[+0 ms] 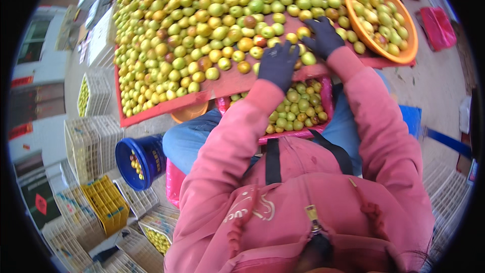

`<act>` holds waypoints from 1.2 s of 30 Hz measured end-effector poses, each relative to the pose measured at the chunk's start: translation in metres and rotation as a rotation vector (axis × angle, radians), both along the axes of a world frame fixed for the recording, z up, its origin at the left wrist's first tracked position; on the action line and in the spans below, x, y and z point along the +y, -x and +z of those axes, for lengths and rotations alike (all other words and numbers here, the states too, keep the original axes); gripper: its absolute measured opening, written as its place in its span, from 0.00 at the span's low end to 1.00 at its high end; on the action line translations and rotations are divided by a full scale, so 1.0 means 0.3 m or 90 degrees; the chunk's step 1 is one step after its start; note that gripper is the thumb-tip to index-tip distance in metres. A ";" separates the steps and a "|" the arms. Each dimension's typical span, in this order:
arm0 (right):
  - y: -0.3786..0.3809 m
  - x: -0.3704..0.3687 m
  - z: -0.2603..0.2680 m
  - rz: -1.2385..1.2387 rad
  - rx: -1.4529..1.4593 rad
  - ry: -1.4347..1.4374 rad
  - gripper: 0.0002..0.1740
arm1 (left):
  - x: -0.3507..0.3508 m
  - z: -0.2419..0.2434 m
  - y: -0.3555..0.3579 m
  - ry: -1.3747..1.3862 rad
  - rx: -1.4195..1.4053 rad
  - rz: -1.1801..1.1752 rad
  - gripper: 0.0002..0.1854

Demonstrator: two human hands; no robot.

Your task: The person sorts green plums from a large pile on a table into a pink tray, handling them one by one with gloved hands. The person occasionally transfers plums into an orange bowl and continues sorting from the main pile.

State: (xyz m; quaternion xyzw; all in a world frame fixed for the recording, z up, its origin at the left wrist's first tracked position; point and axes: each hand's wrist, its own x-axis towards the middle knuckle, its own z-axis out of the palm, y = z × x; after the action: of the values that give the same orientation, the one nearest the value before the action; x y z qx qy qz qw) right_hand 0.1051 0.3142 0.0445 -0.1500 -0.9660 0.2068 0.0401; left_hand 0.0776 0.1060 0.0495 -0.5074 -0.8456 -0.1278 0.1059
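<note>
A red sorting table (235, 83) is heaped with green, yellow and reddish jujube-like fruits (216, 9). My left hand (279, 62), in a dark glove, rests palm down over fruits near the table's front edge. To its right, my right hand (323, 38), gloved the same way, reaches over the fruits with its fingers spread. Whether either palm holds a fruit is hidden. Below the table's edge, a crate lined with pink plastic (327, 98) stands between my knees and holds more fruits. An orange basin (411, 51) full of fruits sits tilted at the table's right corner.
On the left stand a blue bucket (121, 163) with some fruits, a yellow crate (108, 208) and several white plastic crates (93, 148). Part of an orange container (191, 113) shows under the table. Pink plastic (437, 28) and a blue object (411, 119) lie at the right.
</note>
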 end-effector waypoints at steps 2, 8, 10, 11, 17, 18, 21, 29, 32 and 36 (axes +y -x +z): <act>0.004 0.027 -0.061 0.020 0.021 -0.024 0.35 | 0.072 -0.012 0.059 0.069 -0.055 -0.018 0.21; 0.028 0.009 -0.053 0.014 -0.014 -0.102 0.30 | 0.157 -0.018 0.215 0.116 0.003 0.031 0.09; 0.063 0.001 -0.032 -0.014 -0.036 -0.063 0.24 | 0.183 -0.027 0.249 0.084 0.026 0.055 0.10; 0.072 -0.001 -0.015 -0.032 -0.047 -0.044 0.22 | 0.191 -0.028 0.271 0.072 0.020 0.077 0.10; -0.010 0.105 -0.008 0.012 0.205 -0.013 0.21 | 0.030 0.097 0.288 -0.308 -0.194 0.072 0.17; -0.044 0.121 -0.004 0.028 0.215 0.083 0.23 | -0.046 0.125 0.247 -0.344 -0.162 0.111 0.18; -0.173 -0.031 0.105 0.037 0.024 0.503 0.22 | -0.301 0.097 0.059 -0.242 -0.234 0.162 0.17; -0.395 -0.376 -0.137 0.287 -0.178 0.404 0.23 | -0.494 -0.142 -0.244 -0.087 -0.473 0.171 0.18; -0.403 -0.341 -0.158 0.275 0.040 0.279 0.23 | -0.429 -0.018 -0.135 -0.151 -0.413 0.209 0.15; -0.378 -0.321 -0.080 0.195 -0.116 0.429 0.20 | -0.272 0.055 0.147 -0.141 -0.100 0.257 0.18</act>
State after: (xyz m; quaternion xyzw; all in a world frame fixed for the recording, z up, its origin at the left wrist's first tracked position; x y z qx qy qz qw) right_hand 0.2186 0.2179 0.0206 -0.0263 -0.8545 0.5025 -0.1289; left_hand 0.0336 0.0245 0.0659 -0.3022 -0.9162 -0.2352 0.1185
